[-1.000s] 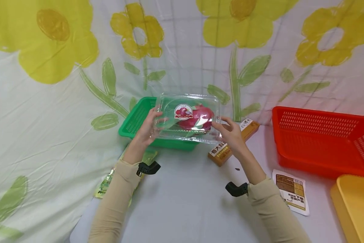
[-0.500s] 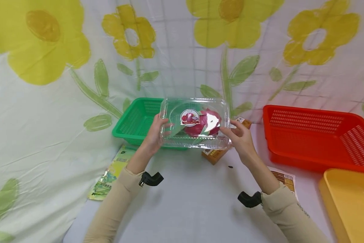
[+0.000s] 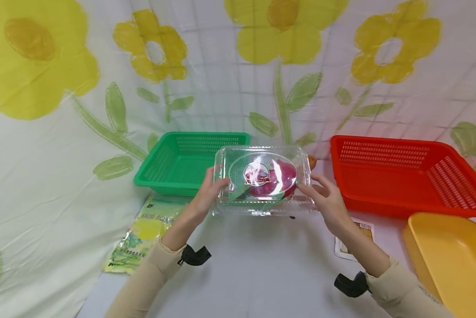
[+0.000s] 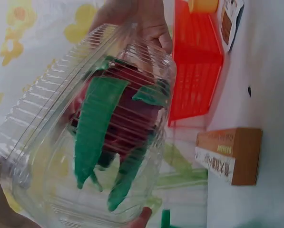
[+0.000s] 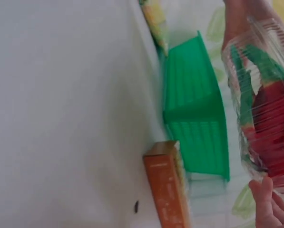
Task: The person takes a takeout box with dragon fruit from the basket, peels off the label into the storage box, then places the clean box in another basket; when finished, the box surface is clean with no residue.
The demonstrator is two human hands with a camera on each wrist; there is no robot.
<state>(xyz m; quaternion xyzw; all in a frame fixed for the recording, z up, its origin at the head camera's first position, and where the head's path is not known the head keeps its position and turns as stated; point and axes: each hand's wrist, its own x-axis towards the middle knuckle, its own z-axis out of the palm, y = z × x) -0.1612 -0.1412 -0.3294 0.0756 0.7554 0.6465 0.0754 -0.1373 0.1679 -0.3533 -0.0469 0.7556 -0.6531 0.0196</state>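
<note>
A clear plastic clamshell box is held up above the table. Through its ribbed underside in the left wrist view, a red dragon fruit with green leafy scales shows. A round label sits on the lid, which is down. My left hand grips the box's left end, thumb on the front. At the other end my right hand grips it the same way. Some fingers of both hands are hidden behind the box.
Behind the box's left side stands a green basket; a red basket and a yellow tray stand right. A brown carton, a yellow-green packet, a white-brown packet and a dark speck lie around.
Both hands have brought the box lower and to the right, off the green basket's front. The head view has swung right, so the baskets appear further left.
</note>
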